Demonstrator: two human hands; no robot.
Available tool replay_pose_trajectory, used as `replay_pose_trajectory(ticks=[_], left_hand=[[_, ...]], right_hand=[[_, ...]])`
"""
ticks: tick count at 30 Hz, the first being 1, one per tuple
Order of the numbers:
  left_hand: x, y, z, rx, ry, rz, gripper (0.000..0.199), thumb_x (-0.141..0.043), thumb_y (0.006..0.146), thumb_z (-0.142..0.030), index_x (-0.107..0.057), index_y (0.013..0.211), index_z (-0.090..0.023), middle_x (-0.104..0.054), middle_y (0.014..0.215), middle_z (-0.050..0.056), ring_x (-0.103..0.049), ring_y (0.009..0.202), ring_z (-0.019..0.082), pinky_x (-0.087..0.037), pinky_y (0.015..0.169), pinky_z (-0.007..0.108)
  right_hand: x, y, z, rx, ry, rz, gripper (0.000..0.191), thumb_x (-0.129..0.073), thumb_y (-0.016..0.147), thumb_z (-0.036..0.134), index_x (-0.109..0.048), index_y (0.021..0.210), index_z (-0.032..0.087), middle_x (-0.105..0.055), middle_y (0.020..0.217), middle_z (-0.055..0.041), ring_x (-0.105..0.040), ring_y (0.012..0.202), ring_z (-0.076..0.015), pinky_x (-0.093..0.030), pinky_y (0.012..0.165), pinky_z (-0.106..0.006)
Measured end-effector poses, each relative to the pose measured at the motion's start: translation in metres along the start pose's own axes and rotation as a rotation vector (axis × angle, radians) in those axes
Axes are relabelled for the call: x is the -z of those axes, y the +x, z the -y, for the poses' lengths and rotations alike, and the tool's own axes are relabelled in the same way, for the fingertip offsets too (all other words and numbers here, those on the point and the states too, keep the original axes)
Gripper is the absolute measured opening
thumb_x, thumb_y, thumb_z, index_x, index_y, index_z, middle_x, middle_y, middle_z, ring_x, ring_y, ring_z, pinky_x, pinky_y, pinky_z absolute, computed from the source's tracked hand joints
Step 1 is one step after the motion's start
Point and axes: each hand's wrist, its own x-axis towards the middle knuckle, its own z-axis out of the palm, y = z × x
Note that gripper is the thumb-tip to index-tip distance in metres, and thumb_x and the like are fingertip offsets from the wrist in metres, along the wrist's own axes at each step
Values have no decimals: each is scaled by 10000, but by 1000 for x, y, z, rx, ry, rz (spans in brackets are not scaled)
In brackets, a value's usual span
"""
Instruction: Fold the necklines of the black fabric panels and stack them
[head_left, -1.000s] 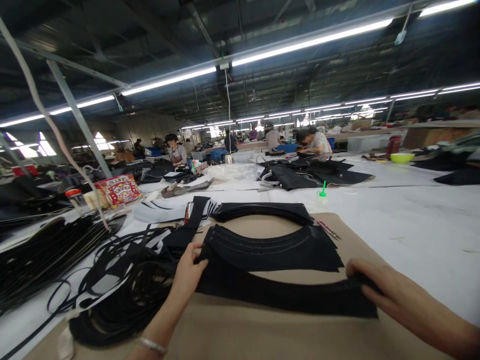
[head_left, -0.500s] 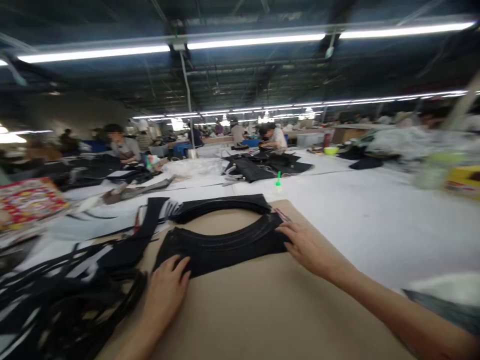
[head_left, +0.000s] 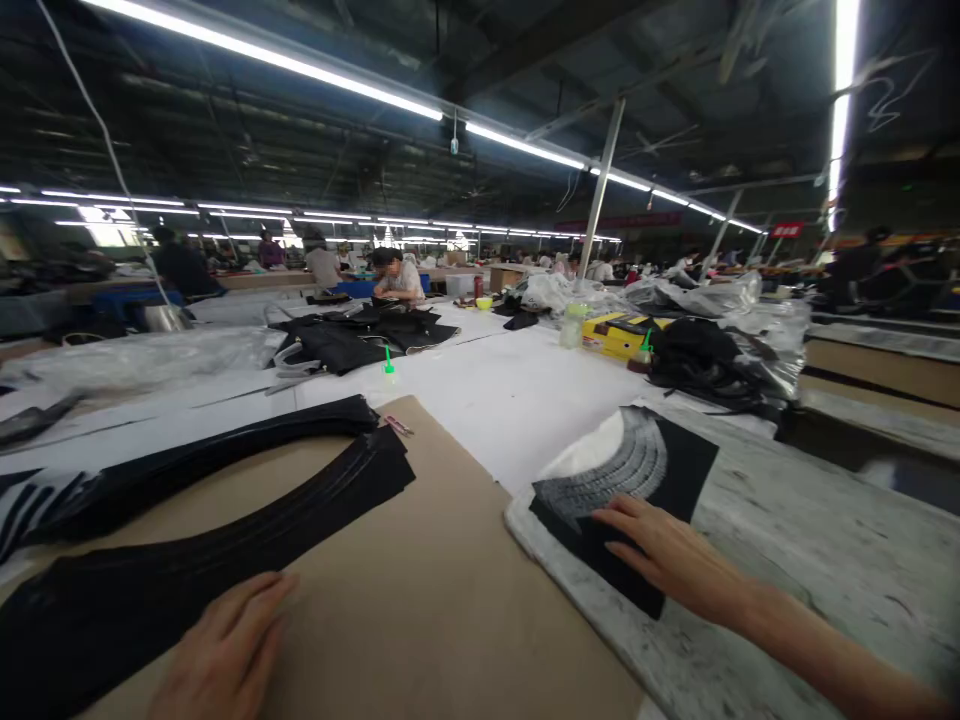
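Observation:
My right hand (head_left: pixel 660 550) lies with its fingers stretched out on a stack of black curved pieces (head_left: pixel 682 460), whose overlapping edges carry greyish-white bands. That stack rests on a grey mottled slab (head_left: pixel 810 520). Lower left, my left hand (head_left: pixel 229 640) is over a brown board (head_left: pixel 442 590), fingers extended and slightly blurred, beside the front edge of a black curved piece (head_left: pixel 330 500). Behind that piece, a second black arched piece (head_left: pixel 247 430) leaves an oval of bare board between them. A small pinkish-red tool (head_left: pixel 398 426) lies by their right ends.
A bottle with a green nozzle (head_left: pixel 389 370) stands on the white table (head_left: pixel 480 390). Farther back are a yellow box (head_left: pixel 615 338), a dark-filled bottle (head_left: pixel 641 357), black bundled material (head_left: pixel 701 365) and clear plastic sheeting (head_left: pixel 142 365). A co-worker (head_left: pixel 405 280) leans over the far side.
The view has turned right. My right hand has left the black piece on the board and now rests on the stack on the slab. My left hand is off the black piece's edge.

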Motion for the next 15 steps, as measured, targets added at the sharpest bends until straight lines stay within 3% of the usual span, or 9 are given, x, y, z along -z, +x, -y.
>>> replay_pose_trajectory(ticks=[4, 8, 11, 15], left_hand=[[-22, 28, -120, -393, -236, 107, 350, -414, 912, -212, -623, 1191, -243, -667, 1170, 50, -616, 1086, 192, -526, 952, 334], [-44, 51, -225, -481, -448, 264, 451, -393, 856, -74, -539, 1269, -179, -653, 1195, 81, -574, 1129, 180, -510, 969, 344], [-66, 66, -273, -451, -520, 454, 528, -397, 853, -75, -440, 1372, -164, -641, 1232, 61, -492, 1216, 183, -420, 1056, 349], [-94, 73, -296, -401, -496, 563, 580, -409, 810, -55, -445, 1381, -155, -639, 1236, 56, -471, 1217, 206, -346, 1081, 359]], right_hand=[[-11, -8, -2, 37, -150, -6, 273, -471, 905, 131, -606, 1131, 204, -590, 996, -66, -606, 843, -200, -504, 765, -350], [-22, -2, -3, 32, -178, -42, 201, -472, 882, 80, -623, 969, 180, -579, 922, -60, -585, 800, -204, -479, 693, -319], [-31, 3, -9, 27, -166, -59, 203, -463, 850, 35, -607, 878, 175, -575, 892, -58, -569, 784, -210, -447, 651, -305], [-38, 5, -14, 30, -102, -77, 207, -463, 831, 30, -598, 887, 176, -579, 887, -55, -563, 794, -217, -421, 640, -303]])
